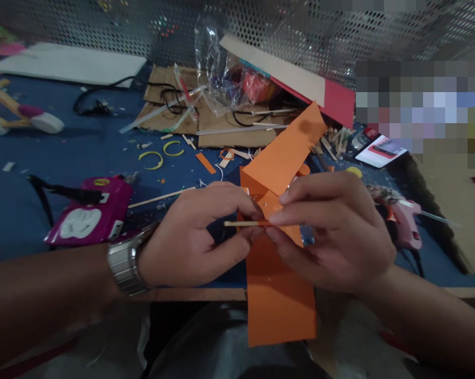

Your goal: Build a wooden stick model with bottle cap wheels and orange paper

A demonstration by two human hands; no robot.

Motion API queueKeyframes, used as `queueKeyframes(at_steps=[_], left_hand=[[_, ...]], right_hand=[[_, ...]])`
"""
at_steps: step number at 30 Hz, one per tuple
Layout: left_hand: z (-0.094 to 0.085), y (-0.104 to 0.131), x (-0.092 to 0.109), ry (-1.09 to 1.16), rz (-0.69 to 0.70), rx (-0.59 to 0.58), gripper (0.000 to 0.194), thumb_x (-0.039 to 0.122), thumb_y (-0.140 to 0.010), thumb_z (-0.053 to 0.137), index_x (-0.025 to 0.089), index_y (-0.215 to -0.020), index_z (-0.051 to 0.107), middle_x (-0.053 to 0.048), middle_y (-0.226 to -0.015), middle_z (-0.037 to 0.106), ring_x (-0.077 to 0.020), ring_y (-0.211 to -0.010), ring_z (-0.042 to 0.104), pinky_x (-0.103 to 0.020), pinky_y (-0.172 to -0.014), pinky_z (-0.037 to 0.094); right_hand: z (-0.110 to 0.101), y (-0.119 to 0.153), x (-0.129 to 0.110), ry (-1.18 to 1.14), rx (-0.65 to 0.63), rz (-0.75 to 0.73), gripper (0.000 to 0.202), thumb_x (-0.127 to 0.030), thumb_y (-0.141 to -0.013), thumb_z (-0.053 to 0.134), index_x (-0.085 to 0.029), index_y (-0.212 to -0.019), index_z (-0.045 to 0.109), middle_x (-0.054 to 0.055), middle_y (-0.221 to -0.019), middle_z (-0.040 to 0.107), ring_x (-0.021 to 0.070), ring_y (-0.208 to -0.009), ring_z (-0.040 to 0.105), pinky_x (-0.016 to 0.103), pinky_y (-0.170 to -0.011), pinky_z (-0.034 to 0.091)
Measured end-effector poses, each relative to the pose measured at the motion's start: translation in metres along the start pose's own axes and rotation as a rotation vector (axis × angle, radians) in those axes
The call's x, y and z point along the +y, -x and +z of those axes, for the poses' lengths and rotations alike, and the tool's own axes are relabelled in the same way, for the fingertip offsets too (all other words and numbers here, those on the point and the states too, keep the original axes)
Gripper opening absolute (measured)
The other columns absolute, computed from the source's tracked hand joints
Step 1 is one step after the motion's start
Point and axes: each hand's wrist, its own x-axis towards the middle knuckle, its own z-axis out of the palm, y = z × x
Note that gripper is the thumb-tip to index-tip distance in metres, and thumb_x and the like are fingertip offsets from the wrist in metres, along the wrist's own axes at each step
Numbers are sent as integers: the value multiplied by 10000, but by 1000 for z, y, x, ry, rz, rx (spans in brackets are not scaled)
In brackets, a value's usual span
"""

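Between my two hands lies a thin wooden stick (241, 224), level, with an orange piece around its right part. My left hand (205, 231), with a metal watch on the wrist, pinches the stick near its middle. The fingertips of my right hand (327, 231) are closed on the orange-wrapped end. Orange paper strips (280, 300) lie below and behind the hands; one hangs over the table's front edge, and another (288, 152) slants up to the right.
A purple device (91, 210) with a black cable is at left. A pink glue gun (406, 223) lies at right, near a phone (381, 151). Cardboard (237, 138), a plastic bag (217, 73), yellow rings and wood scraps are spread behind. A white board (71, 63) lies back left.
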Motion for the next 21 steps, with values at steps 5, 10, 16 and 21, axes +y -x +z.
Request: queueKeyframes(at_steps=[5, 10, 16, 21], left_hand=[[0, 1, -1, 5, -11, 14, 104, 202, -1003, 714, 288, -1062, 708, -18, -946, 837, -240, -940, 836, -393, -809, 662], [-1, 0, -1, 21, -19, 7, 73, 241, -1011, 731, 297, -1055, 719, -11, -916, 824, -237, -910, 825, -401, -805, 669], [-2, 0, 0, 17, -9, -12, 57, 234, -1026, 731, 278, -1061, 721, -19, -929, 818, -229, -908, 812, -404, -847, 664], [-3, 0, 0, -8, -1, -11, 45, 239, -1041, 726, 275, -1063, 709, -16, -924, 815, -227, -934, 817, -397, -840, 658]], right_hand=[[3, 1, 3, -31, 98, 36, 248, -177, -955, 851, -290, -1140, 728, 68, -1087, 770, 274, -946, 759, 436, -802, 677], [-3, 4, 6, 17, -5, -21, 229, -170, -956, 862, -284, -1127, 760, 73, -1138, 757, 223, -875, 727, 378, -660, 647], [-6, 4, 5, 23, -44, -39, 232, -144, -967, 841, -268, -1158, 794, 81, -1135, 781, 241, -958, 762, 393, -765, 706], [-6, 4, 4, 48, -33, -24, 173, -147, -965, 843, -266, -1080, 790, 72, -1111, 794, 234, -947, 768, 372, -769, 700]])
